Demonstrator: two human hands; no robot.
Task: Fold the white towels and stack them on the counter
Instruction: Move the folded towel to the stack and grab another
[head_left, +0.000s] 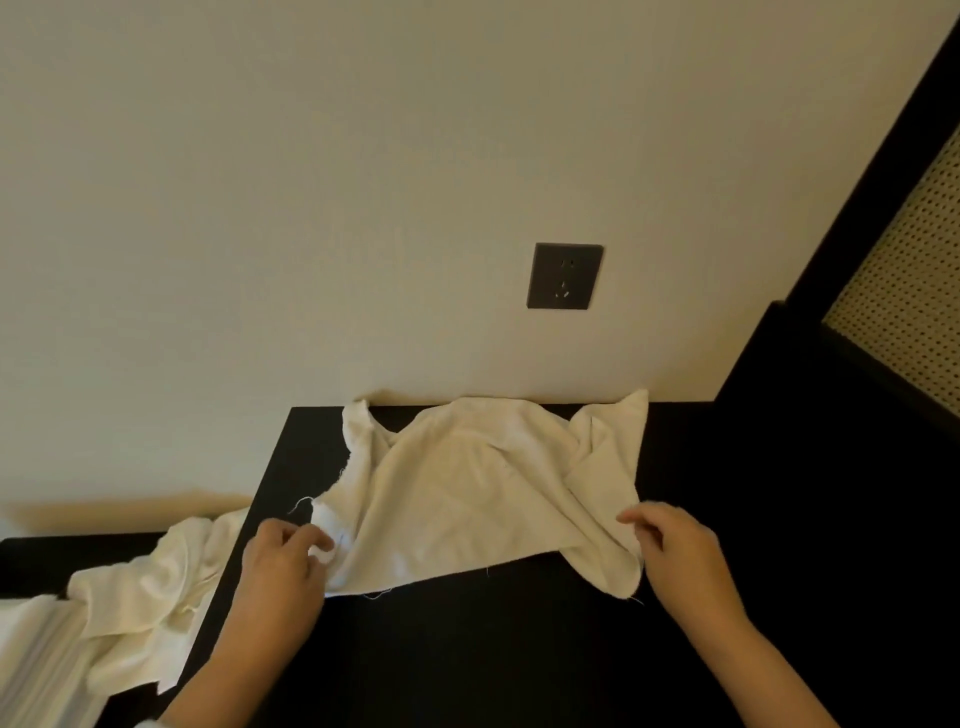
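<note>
1. Towel (467, 493), white and rumpled, lies spread on the black counter (519, 649), its far edge bunched against the cream wall (311, 182).
2. Its two far corners curl upward against the wall; the near edge runs slanted across the counter, with loose threads trailing from it.
3. Left hand (283, 566) pinches the towel's near left corner, its fingers curled round a small fold of cloth.
4. Right hand (675, 556) grips the near right corner, with thumb and fingers closed on the edge there.
5. Both hands sit low at the counter top, well apart, with the towel stretched between them.
6. Second white towel (156, 597) lies crumpled to the left, draped over the counter's left edge onto a lower dark surface (31, 561).
7. A pale striped cloth (36, 665) shows at the lower left corner, touching that crumpled towel.
8. A dark wall socket (565, 275) sits on the wall above the spread towel.
9. A dark-framed perforated panel (909, 291) stands at the right.
</note>
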